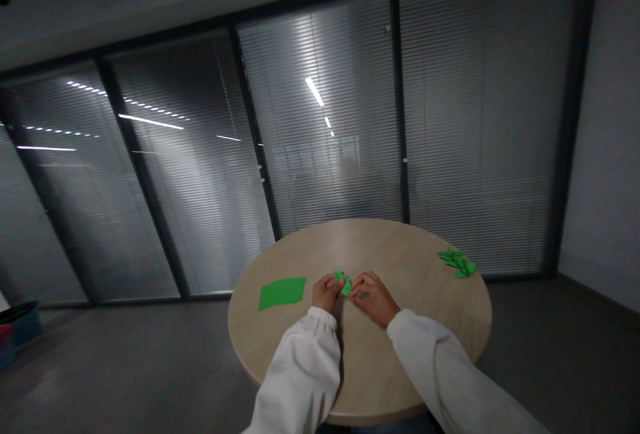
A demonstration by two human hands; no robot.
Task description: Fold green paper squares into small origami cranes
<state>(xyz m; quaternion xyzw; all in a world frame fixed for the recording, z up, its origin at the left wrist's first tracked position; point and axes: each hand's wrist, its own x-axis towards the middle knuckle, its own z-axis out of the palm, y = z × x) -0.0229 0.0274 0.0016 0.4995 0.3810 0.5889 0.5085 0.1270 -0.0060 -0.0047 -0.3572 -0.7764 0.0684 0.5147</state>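
Observation:
A small folded piece of green paper [343,282] is pinched between both my hands over the round wooden table [400,347]. My left hand [326,293] grips its left side with curled fingers. My right hand [373,297] holds its right side, fingers closed on it. Both arms wear white sleeves. A flat green paper sheet [282,292] lies on the table to the left of my left hand. A small pile of folded green paper pieces [457,263] rests near the table's far right edge.
Behind the table stands a glass wall with closed blinds [320,141] and dark frames. Grey floor surrounds the table. A dark container [17,327] sits at the far left on the floor.

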